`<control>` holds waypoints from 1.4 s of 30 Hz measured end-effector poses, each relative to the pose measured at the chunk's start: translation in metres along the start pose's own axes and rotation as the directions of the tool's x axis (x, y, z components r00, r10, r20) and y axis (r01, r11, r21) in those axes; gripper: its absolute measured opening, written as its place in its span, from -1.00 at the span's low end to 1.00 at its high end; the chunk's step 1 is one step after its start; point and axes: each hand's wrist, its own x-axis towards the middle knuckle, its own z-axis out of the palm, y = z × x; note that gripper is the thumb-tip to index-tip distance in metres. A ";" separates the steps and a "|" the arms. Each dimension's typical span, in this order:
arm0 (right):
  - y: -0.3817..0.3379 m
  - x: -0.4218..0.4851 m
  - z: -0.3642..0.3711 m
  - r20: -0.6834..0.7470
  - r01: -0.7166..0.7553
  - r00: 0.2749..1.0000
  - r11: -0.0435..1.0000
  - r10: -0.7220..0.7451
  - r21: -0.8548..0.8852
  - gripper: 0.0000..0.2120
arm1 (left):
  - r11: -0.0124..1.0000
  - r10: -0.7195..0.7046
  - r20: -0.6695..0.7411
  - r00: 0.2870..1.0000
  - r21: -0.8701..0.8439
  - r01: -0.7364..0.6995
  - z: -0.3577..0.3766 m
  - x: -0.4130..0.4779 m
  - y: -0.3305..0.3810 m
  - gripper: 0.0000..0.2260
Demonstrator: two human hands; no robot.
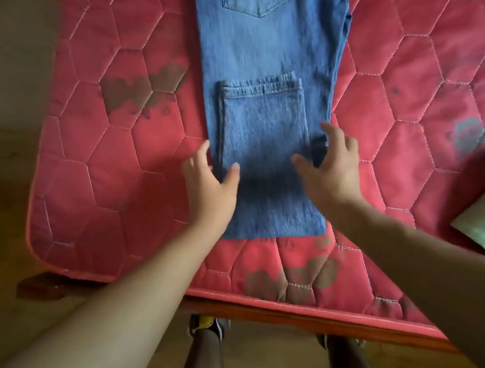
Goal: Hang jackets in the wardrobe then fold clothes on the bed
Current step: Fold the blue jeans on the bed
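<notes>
Denim jeans (265, 58) (one folded pair) on one mattress (109, 157); left hand (209, 184), right hand (330, 167) both spread.

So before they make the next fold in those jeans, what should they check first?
1. Jeans lying flat on the mattress: ok.
2. Leg hems folded up and level with each other: ok.
3. Left hand at the fold's left edge: ok.
4. Right hand at its right edge: ok.
5. Either hand actually gripping the cloth: cannot tell.
6. Far end lying straight: cannot tell, out of view.
</notes>
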 end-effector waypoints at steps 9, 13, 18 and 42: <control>0.005 0.030 -0.024 0.323 -0.352 0.866 0.924 0.381 -0.147 -0.79 | 0.957 -0.281 0.315 0.907 0.017 0.290 -0.018 0.010 0.002 -0.57; 0.023 -0.009 -0.032 0.438 -0.287 0.777 0.874 0.452 -0.392 -0.74 | 0.944 -0.322 0.379 0.868 0.203 0.261 -0.035 -0.038 -0.004 -0.50; 0.012 -0.027 -0.043 0.373 0.134 0.895 0.652 0.244 -0.746 -0.58 | 0.944 -0.033 0.190 0.981 0.329 -0.032 -0.044 -0.042 -0.004 -0.42; -0.141 0.157 -0.033 0.381 -0.236 0.923 0.850 0.045 0.471 -0.86 | 0.807 -0.088 0.423 0.902 -0.501 0.313 -0.048 0.180 0.104 -0.85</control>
